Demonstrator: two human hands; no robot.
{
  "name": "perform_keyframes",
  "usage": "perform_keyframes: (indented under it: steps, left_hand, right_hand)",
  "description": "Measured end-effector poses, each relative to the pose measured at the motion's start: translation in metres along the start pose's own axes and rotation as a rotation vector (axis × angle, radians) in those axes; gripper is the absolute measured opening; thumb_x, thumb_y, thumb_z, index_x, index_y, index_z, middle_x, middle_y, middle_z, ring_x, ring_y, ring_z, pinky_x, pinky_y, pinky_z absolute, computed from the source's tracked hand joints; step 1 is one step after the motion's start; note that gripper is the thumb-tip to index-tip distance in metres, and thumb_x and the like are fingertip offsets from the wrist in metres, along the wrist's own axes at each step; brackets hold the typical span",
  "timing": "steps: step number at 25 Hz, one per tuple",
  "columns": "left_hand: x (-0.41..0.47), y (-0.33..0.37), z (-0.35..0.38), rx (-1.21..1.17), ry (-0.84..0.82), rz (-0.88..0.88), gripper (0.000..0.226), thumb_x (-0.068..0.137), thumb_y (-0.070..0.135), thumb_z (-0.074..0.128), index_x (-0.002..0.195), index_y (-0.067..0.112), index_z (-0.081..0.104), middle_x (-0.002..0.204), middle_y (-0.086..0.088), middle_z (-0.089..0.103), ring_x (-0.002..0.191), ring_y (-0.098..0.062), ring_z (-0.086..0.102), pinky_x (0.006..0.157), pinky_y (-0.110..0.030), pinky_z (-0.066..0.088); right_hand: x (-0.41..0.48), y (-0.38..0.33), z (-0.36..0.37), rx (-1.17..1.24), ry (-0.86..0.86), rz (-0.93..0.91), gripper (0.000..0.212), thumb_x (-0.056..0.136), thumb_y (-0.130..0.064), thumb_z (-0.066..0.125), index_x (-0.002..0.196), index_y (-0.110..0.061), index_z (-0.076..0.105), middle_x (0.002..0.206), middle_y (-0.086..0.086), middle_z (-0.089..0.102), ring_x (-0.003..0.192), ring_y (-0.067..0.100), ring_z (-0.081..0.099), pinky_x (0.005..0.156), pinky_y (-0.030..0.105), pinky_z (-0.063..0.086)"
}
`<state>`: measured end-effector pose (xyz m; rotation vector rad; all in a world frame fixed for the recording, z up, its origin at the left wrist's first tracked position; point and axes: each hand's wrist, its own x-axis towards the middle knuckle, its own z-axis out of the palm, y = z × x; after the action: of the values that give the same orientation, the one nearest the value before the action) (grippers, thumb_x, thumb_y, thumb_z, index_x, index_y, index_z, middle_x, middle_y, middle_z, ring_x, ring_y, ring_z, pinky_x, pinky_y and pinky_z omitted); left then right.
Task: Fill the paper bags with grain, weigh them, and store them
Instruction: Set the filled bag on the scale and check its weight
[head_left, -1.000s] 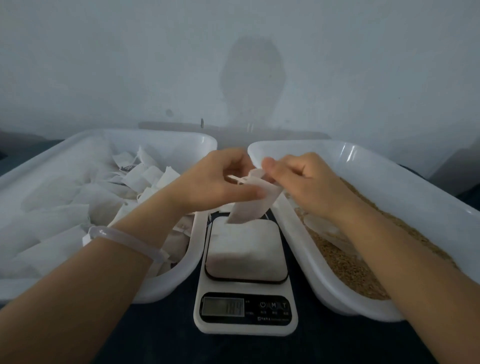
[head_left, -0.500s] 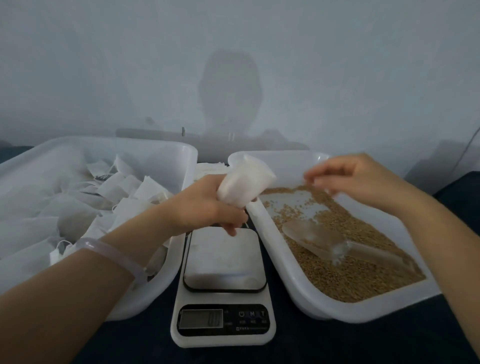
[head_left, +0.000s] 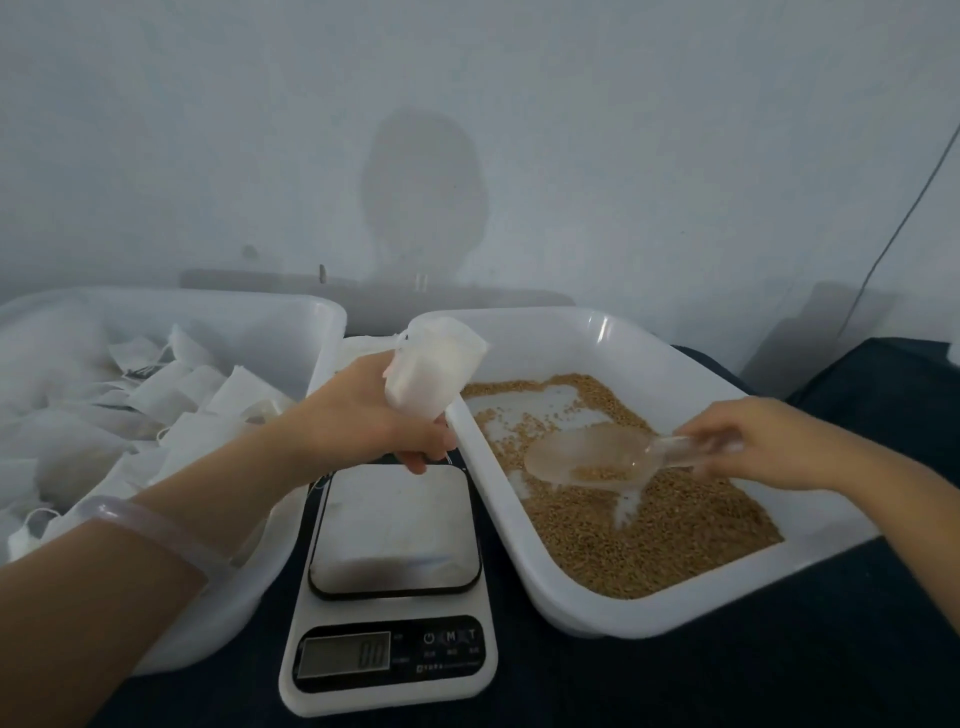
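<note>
your right hand (head_left: 748, 441) has dropped onto the scoop (head_left: 597, 460) and now grips its handle. your left hand (head_left: 374, 421) holds the paper bag (head_left: 431, 371), mouth open. filling comes next.

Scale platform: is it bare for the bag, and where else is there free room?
The white scale platform is bare, between the two white plastic tubs. The dark cloth in front of the grain tub is free. The left tub is crowded with white paper bags; the right hand and clear plastic scoop fill the grain tub's middle.
</note>
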<state>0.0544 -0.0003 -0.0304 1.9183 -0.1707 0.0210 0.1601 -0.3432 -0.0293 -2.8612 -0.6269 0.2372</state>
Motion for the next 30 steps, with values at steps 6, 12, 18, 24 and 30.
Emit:
perform_keyframes:
  steps: [6, 12, 18, 24, 30]
  left_hand:
    - [0.043, 0.026, 0.051, 0.502, 0.173, 0.155, 0.032, 0.073, 0.013, 0.067, 0.101, 0.017, 0.053, 0.085, 0.003, 0.059, 0.075, -0.014, 0.059, 0.053, -0.023, 0.045]
    - [0.059, -0.001, 0.082, 0.575, 0.180, 0.159, 0.027, 0.077, 0.012, 0.062, 0.098, 0.018, 0.047, 0.073, 0.009, 0.051, 0.066, -0.014, 0.055, 0.052, -0.025, 0.044]
    - [0.059, -0.005, 0.084, 0.603, 0.194, 0.168, 0.026, 0.076, 0.019, 0.065, 0.090, 0.020, 0.043, 0.070, 0.008, 0.050, 0.062, -0.009, 0.051, 0.046, -0.022, 0.035]
    - [0.059, -0.009, 0.088, 0.699, 0.160, 0.191, 0.028, 0.078, 0.024, 0.063, 0.093, 0.021, 0.040, 0.071, 0.008, 0.049, 0.071, -0.021, 0.054, 0.053, -0.028, 0.036]
    - [0.060, -0.012, 0.088, 0.716, 0.172, 0.181, 0.031, 0.077, 0.026, 0.064, 0.094, 0.021, 0.038, 0.075, 0.004, 0.052, 0.070, -0.021, 0.053, 0.056, -0.028, 0.036]
  right_hand:
    - [-0.037, 0.023, -0.044, 0.092, 0.217, -0.069, 0.033, 0.078, -0.035, 0.067, 0.104, -0.051, 0.055, 0.109, -0.023, 0.060, 0.104, -0.003, 0.055, 0.093, 0.029, 0.040]
    - [-0.058, 0.023, -0.080, 0.006, 0.380, -0.182, 0.042, 0.070, -0.059, 0.050, 0.112, -0.059, 0.050, 0.102, -0.027, 0.059, 0.102, -0.001, 0.056, 0.094, 0.034, 0.040]
    - [-0.040, 0.003, -0.101, -0.278, 0.434, -0.269, 0.036, 0.082, -0.039, 0.059, 0.118, -0.044, 0.055, 0.101, -0.027, 0.054, 0.099, 0.007, 0.052, 0.098, 0.029, 0.018]
    - [-0.030, -0.014, -0.113, -0.449, 0.422, -0.229, 0.039, 0.084, -0.036, 0.063, 0.122, -0.044, 0.054, 0.104, -0.022, 0.051, 0.098, 0.003, 0.044, 0.097, 0.027, 0.013]
    - [-0.029, -0.019, -0.111, -0.450, 0.465, -0.224, 0.040, 0.084, -0.035, 0.063, 0.123, -0.042, 0.055, 0.103, -0.021, 0.053, 0.099, 0.002, 0.042, 0.094, 0.024, 0.012]
